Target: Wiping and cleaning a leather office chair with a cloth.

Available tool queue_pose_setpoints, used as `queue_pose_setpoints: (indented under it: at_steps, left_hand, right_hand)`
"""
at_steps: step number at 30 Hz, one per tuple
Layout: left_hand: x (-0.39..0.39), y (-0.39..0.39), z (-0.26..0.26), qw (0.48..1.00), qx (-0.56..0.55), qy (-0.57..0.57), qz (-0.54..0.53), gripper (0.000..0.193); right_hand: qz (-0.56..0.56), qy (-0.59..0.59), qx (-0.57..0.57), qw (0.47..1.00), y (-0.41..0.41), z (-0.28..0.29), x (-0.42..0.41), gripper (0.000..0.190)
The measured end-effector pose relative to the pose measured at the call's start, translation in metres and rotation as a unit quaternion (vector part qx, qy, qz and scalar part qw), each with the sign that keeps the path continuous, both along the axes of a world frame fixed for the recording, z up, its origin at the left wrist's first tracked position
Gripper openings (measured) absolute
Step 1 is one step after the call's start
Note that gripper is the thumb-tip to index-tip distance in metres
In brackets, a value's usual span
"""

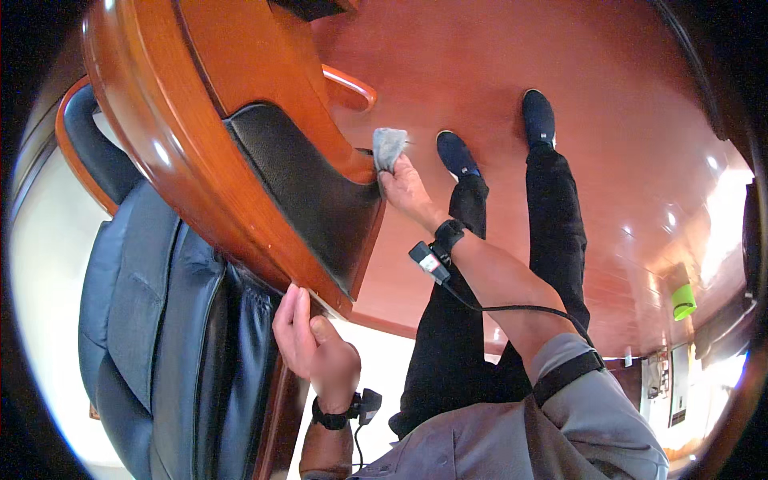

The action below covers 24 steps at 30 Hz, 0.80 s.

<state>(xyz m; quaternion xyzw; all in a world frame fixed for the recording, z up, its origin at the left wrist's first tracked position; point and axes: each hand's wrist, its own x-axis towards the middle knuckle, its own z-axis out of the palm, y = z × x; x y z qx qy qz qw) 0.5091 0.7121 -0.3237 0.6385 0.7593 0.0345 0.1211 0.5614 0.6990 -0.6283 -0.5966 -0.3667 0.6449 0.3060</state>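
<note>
My right hand is shut on a grey cloth, part of which sticks up above the fingers. It is close to the curved end of a glossy wooden desk; whether the cloth touches the wood I cannot tell. Black leather-like padding is set into the desk near this end. Lower down, my left hand holds nothing. Its extended fingertips are at the desk's lower edge, apparently touching it, with the thumb partly spread.
A black leather chair with a wood-trimmed armrest stands close against the desk at left. A curved wooden piece juts out beyond the desk. On the reddish floor, a bright green bin-like container stands at far right.
</note>
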Motion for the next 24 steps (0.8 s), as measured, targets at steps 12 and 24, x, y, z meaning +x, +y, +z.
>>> queue_pose_setpoints:
  at_steps: [12,24]
  left_hand:
    - [-0.01,-0.011,0.005,1.0,0.01,0.005,0.009,0.028]
    - [-0.011,-0.014,-0.001,0.993,0.069,-0.09,0.04,0.031]
  right_hand:
    - [0.108,0.091,-0.442,0.886,-0.112,0.075,-0.036,0.016]
    - [0.285,0.109,-0.362,0.881,0.031,0.234,0.035,0.04]
